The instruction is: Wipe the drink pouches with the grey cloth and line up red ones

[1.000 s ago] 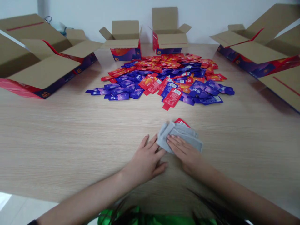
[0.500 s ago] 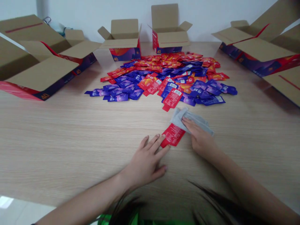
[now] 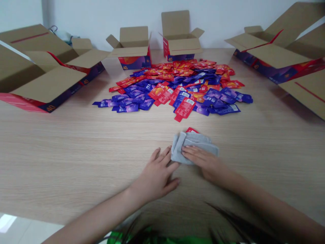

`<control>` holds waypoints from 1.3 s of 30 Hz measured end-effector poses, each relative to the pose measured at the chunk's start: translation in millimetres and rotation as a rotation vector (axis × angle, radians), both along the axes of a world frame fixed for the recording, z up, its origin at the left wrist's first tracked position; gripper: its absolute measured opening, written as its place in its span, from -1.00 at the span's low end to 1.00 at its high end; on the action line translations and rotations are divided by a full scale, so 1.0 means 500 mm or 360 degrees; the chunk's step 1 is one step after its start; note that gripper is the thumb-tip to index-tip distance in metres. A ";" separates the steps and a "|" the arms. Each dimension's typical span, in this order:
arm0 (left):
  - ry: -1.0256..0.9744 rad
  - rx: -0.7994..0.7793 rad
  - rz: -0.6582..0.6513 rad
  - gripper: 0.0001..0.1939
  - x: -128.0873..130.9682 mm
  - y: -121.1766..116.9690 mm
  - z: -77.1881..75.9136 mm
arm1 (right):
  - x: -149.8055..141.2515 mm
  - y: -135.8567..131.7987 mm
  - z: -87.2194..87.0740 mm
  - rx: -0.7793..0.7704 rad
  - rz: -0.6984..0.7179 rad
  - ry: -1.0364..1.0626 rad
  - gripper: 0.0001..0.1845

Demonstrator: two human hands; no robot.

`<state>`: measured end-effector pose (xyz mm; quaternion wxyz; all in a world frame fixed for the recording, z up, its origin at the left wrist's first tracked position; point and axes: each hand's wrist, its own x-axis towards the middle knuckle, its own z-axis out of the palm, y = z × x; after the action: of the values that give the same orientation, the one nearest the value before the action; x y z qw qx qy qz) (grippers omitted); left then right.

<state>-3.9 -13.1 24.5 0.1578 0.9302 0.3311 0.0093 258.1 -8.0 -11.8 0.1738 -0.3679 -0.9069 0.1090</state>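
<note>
Brown cardboard lines two open, red-and-blue printed boxes at the far left of a pale wood-grain table (image 3: 76, 145): the nearer box (image 3: 48, 83) and, just behind it, the farther box (image 3: 83, 56), flaps spread. Next along, near the wall, stands a smaller-looking open carton (image 3: 134, 62) marked "40". In front, low on the table, the left hand (image 3: 157, 174) lies palm down with its fingers fanned wide, fingertips at the left edge of the cloth; whether they press on anything beneath is hidden. Beyond it spreads a broad heap of flat red and purple-blue printed sachets (image 3: 175, 81), with a second open carton (image 3: 181, 57) behind, flap raised. Well apart from the heap on the near side, a single red flat sachet (image 3: 192, 130) shows only its far edge from under a folded light-grey cloth (image 3: 195, 139). The right hand (image 3: 208, 164) rests on that cloth, fingers straight and close together; its thumb is hidden, so I cannot tell whether it grips or only presses. At the far right stand more open red-and-blue printed cardboard boxes (image 3: 279, 56), brown flaps folded outward.
</note>
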 end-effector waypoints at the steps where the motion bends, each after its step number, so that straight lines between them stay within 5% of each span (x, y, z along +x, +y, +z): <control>1: -0.0005 0.0009 0.0000 -0.45 -0.001 -0.001 0.000 | 0.003 0.005 0.001 0.0011 -0.0082 0.0016 -0.11; 4: -0.0024 0.0029 0.0000 -0.41 -0.002 -0.002 0.000 | 0.001 0.012 0.005 0.0097 -0.0328 0.0057 -0.14; 9: -0.0021 0.0027 -0.0008 -0.46 -0.001 0.001 -0.003 | -0.015 0.008 0.010 -0.0047 0.0099 0.0003 -0.20; 14: -0.0051 0.0075 0.0005 -0.41 0.000 0.001 -0.005 | -0.008 0.015 0.006 0.0067 -0.0366 0.0105 -0.24; 19: -0.0024 0.0060 -0.0038 -0.49 -0.004 0.005 -0.008 | -0.027 -0.009 0.012 -0.0117 0.0121 0.0070 -0.17; 24: -0.0040 0.0082 -0.0040 -0.37 -0.007 0.006 -0.007 | -0.012 0.011 0.024 -0.0093 -0.0329 0.0261 -0.23; 28: -0.0091 0.0136 0.0012 -0.61 0.007 0.016 -0.002 | -0.016 0.003 0.043 -0.0298 0.0037 0.0210 -0.25; 34: -0.0077 0.0379 0.0246 -0.48 0.079 0.057 -0.012 | 0.031 0.087 0.046 -0.0177 -0.0691 0.0252 -0.41; 39: 0.0038 0.0516 0.0275 -0.44 0.110 0.074 -0.017 | 0.034 0.093 0.036 -0.0029 -0.0692 0.0065 -0.37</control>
<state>51.1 23.8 16.2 0.0005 0.9116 0.4059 0.0651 275.1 38.6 6.3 0.2082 -0.5542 -0.8015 0.0847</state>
